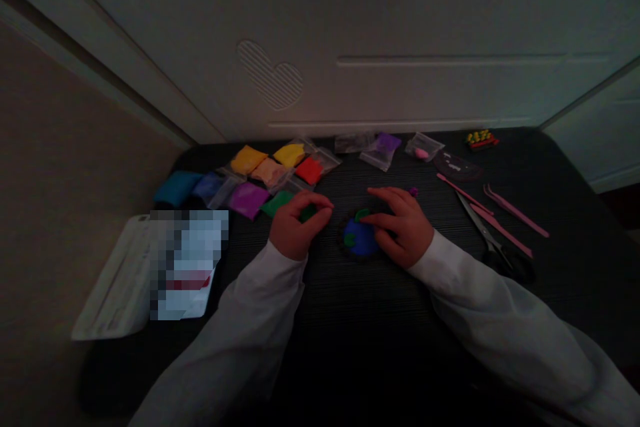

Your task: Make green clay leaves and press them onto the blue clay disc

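A round blue clay disc (367, 244) with a dark rim lies on the black table in front of me. Two green clay pieces sit on it: one at the left (349, 239), one at the far edge (361, 215). My right hand (404, 230) is over the disc's right side, fingers spread, a fingertip touching the far green piece. To the left of the disc, my left hand (296, 225) has thumb and index fingertips pressed together; anything between them is too small to make out. A green clay packet (278, 203) is partly hidden behind that hand.
Clay packets in several colours, including yellow (289, 155), red (309, 171) and purple (249, 199), line the back left. At right lie scissors (483, 230), pink tweezers (517, 211) and pink tools (503, 230). A lit phone (200, 260) rests at left.
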Demonstrator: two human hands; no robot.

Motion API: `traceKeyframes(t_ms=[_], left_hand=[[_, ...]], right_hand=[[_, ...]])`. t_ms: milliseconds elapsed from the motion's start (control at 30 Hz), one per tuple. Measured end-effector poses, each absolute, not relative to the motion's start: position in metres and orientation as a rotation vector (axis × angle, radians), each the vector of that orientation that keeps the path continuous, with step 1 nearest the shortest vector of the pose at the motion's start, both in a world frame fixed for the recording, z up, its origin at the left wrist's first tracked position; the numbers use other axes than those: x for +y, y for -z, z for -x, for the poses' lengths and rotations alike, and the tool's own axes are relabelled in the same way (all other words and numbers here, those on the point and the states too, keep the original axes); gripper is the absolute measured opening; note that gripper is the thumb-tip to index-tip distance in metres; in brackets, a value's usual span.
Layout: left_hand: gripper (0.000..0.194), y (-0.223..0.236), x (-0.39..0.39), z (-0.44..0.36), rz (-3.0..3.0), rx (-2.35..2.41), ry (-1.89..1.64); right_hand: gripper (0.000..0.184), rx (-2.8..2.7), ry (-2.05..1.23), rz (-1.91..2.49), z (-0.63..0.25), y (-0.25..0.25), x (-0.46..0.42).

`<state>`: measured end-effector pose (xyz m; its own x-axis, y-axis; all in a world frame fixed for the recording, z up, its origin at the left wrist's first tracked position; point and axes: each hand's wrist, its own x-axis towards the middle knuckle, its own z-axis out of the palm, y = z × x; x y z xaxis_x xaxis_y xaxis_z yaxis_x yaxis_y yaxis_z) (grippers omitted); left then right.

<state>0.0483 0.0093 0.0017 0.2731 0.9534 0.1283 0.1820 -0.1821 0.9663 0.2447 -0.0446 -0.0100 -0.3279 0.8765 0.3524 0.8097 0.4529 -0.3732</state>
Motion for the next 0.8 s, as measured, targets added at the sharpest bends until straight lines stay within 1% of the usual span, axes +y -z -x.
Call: traceKeyframes(t_ms=[100, 233, 433, 667, 800], left_hand=[[0.009, -0.004, 0.000, -0.056, -2.150, 1.135, -0.867], [0.015, -0.002, -0.007, -0.067, -2.446, 1.157, -0.734], [0.016, 0.000, -0.012, -0.073, -2.524, 1.262, -0.615], [0.015, 0.001, -0.015, -0.075, -2.483, 1.332, -0.711], [0.017, -0.002, -0.016, -0.075, -2.448, 1.352, -0.663]], right_hand=[[0.028, -2.176, -0.165, 1.391, -0.246, 0.010, -0.045], [0.026, -2.152, -0.151, 1.385, -0.246, 0.011, -0.045], [0.028, -2.182, -0.162, 1.377, -0.245, 0.011, -0.045], [0.029, -2.198, -0.189, 1.369, -0.244, 0.010, -0.046], [0.029, -2.186, -0.202, 1.374, -0.243, 0.010, -0.046]])
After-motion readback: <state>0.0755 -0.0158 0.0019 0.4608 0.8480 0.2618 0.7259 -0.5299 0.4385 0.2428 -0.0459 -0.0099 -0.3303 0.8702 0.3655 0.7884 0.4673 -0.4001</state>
